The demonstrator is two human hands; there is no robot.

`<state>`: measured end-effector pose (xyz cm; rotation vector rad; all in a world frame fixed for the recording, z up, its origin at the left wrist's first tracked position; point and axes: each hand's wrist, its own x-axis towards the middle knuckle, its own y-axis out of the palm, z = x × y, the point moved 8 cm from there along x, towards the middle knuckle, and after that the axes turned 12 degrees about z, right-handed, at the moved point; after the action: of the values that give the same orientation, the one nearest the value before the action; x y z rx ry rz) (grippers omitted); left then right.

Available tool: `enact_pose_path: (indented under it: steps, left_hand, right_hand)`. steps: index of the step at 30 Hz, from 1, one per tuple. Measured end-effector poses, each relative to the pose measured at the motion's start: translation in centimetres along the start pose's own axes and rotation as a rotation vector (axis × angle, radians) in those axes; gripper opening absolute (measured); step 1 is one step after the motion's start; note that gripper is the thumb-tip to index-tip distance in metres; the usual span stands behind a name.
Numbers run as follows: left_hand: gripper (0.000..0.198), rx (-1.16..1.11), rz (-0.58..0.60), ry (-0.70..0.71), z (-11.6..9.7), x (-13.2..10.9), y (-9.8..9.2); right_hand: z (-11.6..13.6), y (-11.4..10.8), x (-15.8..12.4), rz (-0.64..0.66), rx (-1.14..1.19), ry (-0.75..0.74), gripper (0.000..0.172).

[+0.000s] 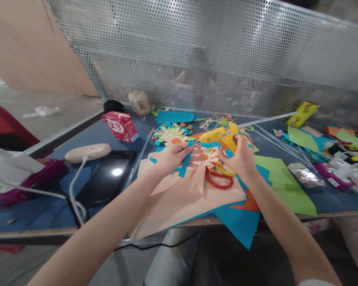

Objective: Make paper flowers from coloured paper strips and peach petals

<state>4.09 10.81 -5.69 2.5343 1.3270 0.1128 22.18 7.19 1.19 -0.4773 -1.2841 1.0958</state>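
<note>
Glue gun [219, 136] being gripped in right hand [241, 159], left hand [170, 156] pinching blue strip [185, 162] over paper flower [203, 155], scissors [219, 177] lying just beside, paper sheets [181, 200] spreading underneath.

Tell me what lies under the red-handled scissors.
The red-handled scissors rest on peach paper sheets, with a blue sheet beneath. The right hand covers their blades.

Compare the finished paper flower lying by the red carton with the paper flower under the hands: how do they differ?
The far flower lies untouched on the table; the near flower is pinned by the left hand, which holds a blue strip to it. The far flower shows fully; fingers partly hide the near one. The glue gun in the right hand points nearer the near flower. Both have peach petals, orange centres and blue bits.
</note>
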Motion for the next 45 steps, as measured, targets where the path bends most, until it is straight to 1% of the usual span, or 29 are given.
enact_pose_path:
  steps: [5,10,16,22,27,34,39,45]
  left_hand:
    - [0.021,-0.028,0.012,-0.026,0.0,-0.1,0.5]
    - [0.022,-0.017,-0.007,-0.044,0.0,-0.2,0.5]
    - [0.021,-0.025,-0.009,-0.048,0.1,-0.2,0.5]
    - [0.021,-0.034,-0.007,-0.043,0.0,-0.2,0.4]
    - [0.021,-0.034,-0.011,-0.039,0.0,-0.2,0.4]
    - [0.022,-0.015,-0.013,-0.023,-0.2,-0.2,0.2]
    - [0.026,0.012,-0.015,-0.02,-0.6,-0.4,0.3]
    - [0.026,0.013,-0.003,-0.018,-0.5,-0.4,0.3]
  right_hand:
    - [-0.1,0.5,0.1,0.011,-0.063,-0.021,0.046]
    - [0.5,0.4,0.0,-0.023,-0.129,-0.061,0.044]
    - [0.8,0.6,-0.1,-0.011,-0.164,-0.097,0.038]
    - [1.0,0.3,-0.2,-0.06,-0.204,-0.125,0.03]
    - [1.2,0.4,-0.2,-0.037,-0.23,-0.153,0.029]
    - [1.8,-0.1,-0.5,-0.118,-0.294,-0.209,0.024]
    - [1.9,-0.3,-0.6,-0.152,-0.292,-0.23,0.024]
    - [1.9,-0.4,-0.6,-0.164,-0.286,-0.242,0.025]
